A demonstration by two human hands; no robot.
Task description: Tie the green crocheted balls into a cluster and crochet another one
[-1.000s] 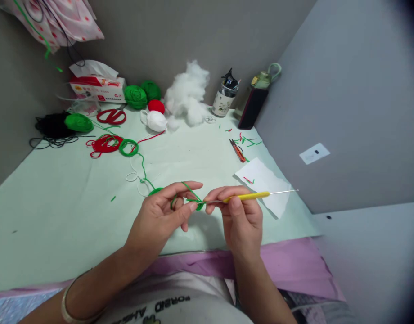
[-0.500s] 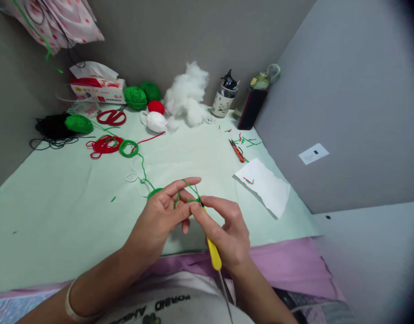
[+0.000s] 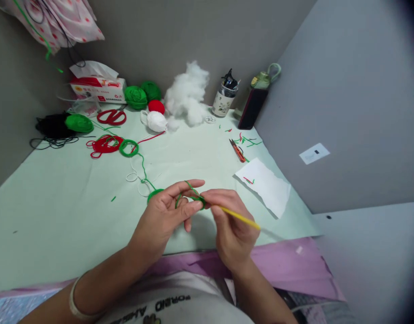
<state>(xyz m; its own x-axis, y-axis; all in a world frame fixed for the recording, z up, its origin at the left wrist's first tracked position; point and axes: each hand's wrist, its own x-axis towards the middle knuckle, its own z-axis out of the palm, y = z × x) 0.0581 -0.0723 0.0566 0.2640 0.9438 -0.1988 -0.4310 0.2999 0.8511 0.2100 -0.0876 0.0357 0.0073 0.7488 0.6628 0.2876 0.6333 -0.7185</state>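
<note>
Between the fingertips of my left hand [image 3: 169, 209] is a small piece of green crochet work [image 3: 200, 202], pinched by the thumb. Green yarn [image 3: 190, 185] runs up over the raised index finger and back into the palm. My right hand [image 3: 236, 225] is closed round a crochet hook [image 3: 240, 217] with a yellow handle, which slopes down to the right. The hook's tip meets the green work and is hidden by fingers. Just behind my left hand lies a green yarn coil [image 3: 155, 195], partly covered, its strand leading to another green ring of yarn [image 3: 129, 148].
Red scissors [image 3: 111, 117], yarn balls [image 3: 156, 121] and white stuffing [image 3: 188, 96] line the back. At the right are orange thread snips [image 3: 238, 151], yarn scraps and a torn white paper [image 3: 264, 186]. A cup [image 3: 223, 101] and dark phone [image 3: 253, 108] stand near the corner.
My right hand has turned the hook from pointing steeply down toward me to lying flatter, its handle end swung to the right. My left hand has shifted very slightly right.
</note>
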